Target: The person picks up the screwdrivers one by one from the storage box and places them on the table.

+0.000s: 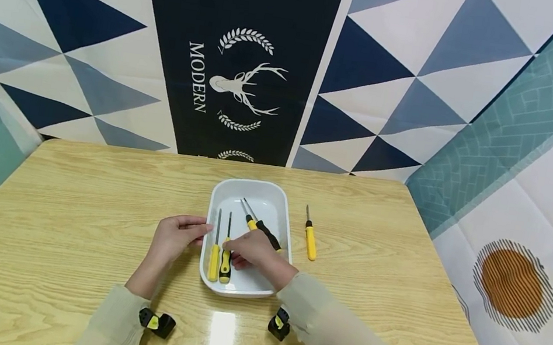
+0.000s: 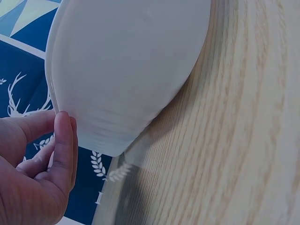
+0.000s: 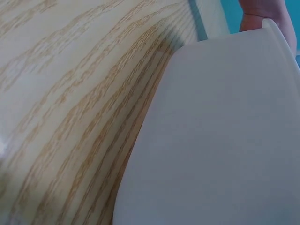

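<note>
A white tray (image 1: 238, 292) on the table holds several screwdrivers. My left hand (image 1: 176, 236) grips its left rim, thumb over the edge; the left wrist view shows that hand (image 2: 42, 164) against the tray wall (image 2: 126, 70). Inside the tray, my right hand (image 1: 254, 247) pinches a screwdriver with a yellow-and-black handle (image 1: 225, 268), whose shaft points away from me. Left of it lies a screwdriver with a yellow handle (image 1: 213, 264). Beyond the right hand rest a black-handled screwdriver (image 1: 268, 233) and another yellow-and-black screwdriver (image 1: 251, 222), both partly hidden. The tray wall (image 3: 211, 131) fills much of the right wrist view.
To the right of the tray, a yellow-handled screwdriver (image 1: 310, 242) lies on the wooden table (image 1: 90, 217). A patterned cloth (image 1: 239, 138) hangs behind the table's back edge. Each wrist carries a small black camera.
</note>
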A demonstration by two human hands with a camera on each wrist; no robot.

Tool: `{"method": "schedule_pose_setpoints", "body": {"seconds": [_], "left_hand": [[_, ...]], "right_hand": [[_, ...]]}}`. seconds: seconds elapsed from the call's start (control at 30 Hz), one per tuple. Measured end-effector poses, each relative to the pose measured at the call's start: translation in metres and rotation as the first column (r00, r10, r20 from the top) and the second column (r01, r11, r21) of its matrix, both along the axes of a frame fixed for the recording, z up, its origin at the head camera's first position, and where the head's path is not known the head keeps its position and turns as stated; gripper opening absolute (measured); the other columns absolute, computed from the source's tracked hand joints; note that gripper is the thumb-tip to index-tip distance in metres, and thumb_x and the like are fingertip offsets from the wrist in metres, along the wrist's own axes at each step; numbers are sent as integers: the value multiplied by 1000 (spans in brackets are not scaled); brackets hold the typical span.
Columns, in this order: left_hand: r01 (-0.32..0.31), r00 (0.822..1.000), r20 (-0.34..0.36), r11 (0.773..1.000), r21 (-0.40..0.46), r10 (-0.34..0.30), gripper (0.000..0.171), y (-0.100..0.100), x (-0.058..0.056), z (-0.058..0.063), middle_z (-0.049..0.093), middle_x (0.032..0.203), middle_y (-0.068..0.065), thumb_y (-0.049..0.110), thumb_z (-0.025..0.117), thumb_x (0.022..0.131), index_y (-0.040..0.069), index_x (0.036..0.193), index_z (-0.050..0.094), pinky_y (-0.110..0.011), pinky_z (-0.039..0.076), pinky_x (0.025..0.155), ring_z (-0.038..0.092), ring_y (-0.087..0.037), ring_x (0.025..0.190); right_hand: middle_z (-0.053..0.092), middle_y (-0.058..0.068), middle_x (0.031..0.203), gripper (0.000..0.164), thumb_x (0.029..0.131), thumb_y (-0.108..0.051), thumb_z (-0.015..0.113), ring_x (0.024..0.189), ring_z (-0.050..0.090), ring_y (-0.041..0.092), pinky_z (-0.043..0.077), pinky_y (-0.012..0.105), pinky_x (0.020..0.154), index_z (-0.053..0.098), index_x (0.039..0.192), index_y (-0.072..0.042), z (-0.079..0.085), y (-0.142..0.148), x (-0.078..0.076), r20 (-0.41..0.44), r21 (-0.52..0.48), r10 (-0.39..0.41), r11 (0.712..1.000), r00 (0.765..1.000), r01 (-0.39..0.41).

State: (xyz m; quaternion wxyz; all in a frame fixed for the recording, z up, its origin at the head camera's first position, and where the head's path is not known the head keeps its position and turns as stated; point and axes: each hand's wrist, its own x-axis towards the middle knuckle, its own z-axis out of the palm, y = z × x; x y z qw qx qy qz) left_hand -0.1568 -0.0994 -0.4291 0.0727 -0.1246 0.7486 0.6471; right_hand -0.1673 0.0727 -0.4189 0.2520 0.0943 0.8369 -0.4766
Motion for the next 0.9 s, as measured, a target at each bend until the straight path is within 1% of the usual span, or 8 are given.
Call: {"method": "schedule_pose_setpoints", "body": {"seconds": [0.23,0.5,0.67,0.73,0.9], "left_hand": [[6,1000,9,1000,-2,-6,31,1,1,2,69,102,-13,19,70,85,1,109,66,-31,60,73,64,-6,70],[4,1000,27,1000,-22,-4,32,2,0,4,69,103,-12,21,70,85,1,110,66,-28,59,72,64,-5,70],[2,1000,25,1000,-23,-1,32,1,0,3,69,103,-12,21,70,85,2,110,66,-25,59,70,64,-5,70],[-4,1000,26,1000,-23,5,33,1,0,1,70,101,-10,22,71,84,2,110,66,-23,59,68,64,-4,70],[-6,1000,23,1000,-29,7,34,2,1,2,70,98,-8,22,71,84,1,110,66,-26,59,70,64,-4,69]], "right_hand": [[61,4,62,19,78,-21,74,50,56,11,52,20,47,68,76,-3,0,-1,2,-31,36,6,999,999,-5],[63,2,62,19,77,-24,76,53,57,11,50,20,49,71,81,-5,-1,-3,4,-51,98,31,995,998,-26],[63,3,61,17,77,-21,76,53,56,10,48,19,47,69,81,-5,1,-4,4,-61,107,34,994,998,-28],[63,2,61,17,77,-19,76,53,56,10,47,18,46,68,81,-5,1,-5,4,-59,110,34,994,998,-27],[61,2,58,18,77,-23,76,51,55,11,44,19,44,68,73,-7,2,-6,4,-65,150,52,988,997,-42]]}}
